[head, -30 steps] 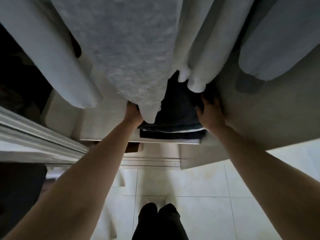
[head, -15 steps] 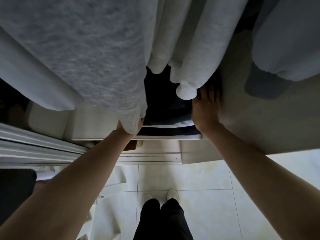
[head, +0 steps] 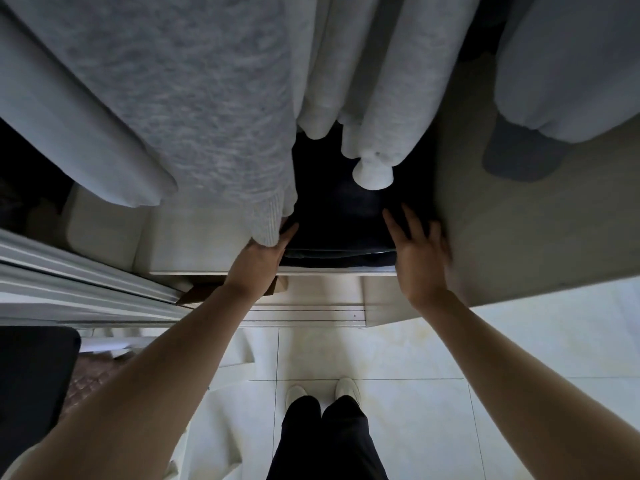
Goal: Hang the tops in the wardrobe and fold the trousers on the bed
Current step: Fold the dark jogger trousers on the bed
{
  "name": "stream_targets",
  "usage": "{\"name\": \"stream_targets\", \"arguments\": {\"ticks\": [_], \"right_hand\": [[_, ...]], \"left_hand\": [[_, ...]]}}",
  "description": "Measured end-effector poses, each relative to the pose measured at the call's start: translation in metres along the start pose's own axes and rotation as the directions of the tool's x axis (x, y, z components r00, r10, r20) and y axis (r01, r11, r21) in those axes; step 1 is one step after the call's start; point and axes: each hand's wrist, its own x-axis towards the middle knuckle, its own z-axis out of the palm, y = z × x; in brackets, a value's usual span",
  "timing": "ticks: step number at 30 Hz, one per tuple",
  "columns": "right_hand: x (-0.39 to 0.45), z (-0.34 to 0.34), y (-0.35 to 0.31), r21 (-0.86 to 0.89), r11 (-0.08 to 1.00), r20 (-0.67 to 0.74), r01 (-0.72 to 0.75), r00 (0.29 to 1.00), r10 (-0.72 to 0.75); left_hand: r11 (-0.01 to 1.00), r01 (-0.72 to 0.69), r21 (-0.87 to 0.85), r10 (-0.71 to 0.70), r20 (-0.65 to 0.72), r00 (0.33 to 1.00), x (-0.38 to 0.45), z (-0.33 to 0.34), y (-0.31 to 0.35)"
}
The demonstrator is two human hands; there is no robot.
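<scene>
Folded dark trousers [head: 332, 244] stacked on wardrobe shelf [head: 207, 251] under hanging tops [head: 194, 98] | left hand [head: 265, 252] flat against stack's left edge, fingers straight | right hand [head: 417, 258] spread, empty, beside right edge | I judge cloth soft, floppy, moderate weight: lift from beneath both sides.

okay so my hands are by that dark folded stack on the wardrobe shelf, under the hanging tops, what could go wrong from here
1. The grey knit top hangs over your left hand; drawing that hand back could snag its cuff and tug it.
2. The dark folded stack reaches the front edge of the shelf, so a nudge from either hand might slide it off.
3. Your right hand is spread beside the wardrobe wall; it may scrape there.
</scene>
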Motion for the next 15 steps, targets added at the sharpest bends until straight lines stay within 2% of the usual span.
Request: {"name": "stream_targets", "arguments": {"ticks": [2, 5, 9, 12, 14, 15], "right_hand": [[0.005, 0.000, 0.002, 0.022, 0.999, 0.003, -0.029, 1.000, 0.029], [0.004, 0.004, 0.003, -0.043, 0.999, 0.012, -0.026, 1.000, 0.026], [0.006, -0.001, -0.007, -0.069, 0.996, 0.193, -0.054, 0.979, 0.066], [0.012, -0.013, -0.016, -0.050, 0.993, 0.309, -0.105, 0.944, 0.115], [0.019, -0.018, -0.022, -0.035, 0.995, 0.303, -0.095, 0.947, 0.101], [0.023, -0.016, -0.025, -0.011, 0.997, 0.262, -0.072, 0.962, 0.072]], "left_hand": [[1.000, 0.004, -0.007, -0.004, -0.071, 0.997, 0.001, 0.004, 0.005], [0.998, 0.026, -0.061, -0.029, -0.041, 0.999, 0.003, 0.002, 0.013], [0.998, 0.052, -0.029, -0.049, 0.103, 0.993, 0.004, 0.002, 0.015], [0.996, 0.084, 0.021, -0.086, 0.136, 0.987, 0.006, 0.002, 0.017], [0.987, 0.133, 0.095, -0.148, 0.175, 0.973, 0.008, 0.002, 0.023], [0.981, 0.151, 0.123, -0.169, 0.151, 0.974, 0.010, 0.001, 0.028]]}}
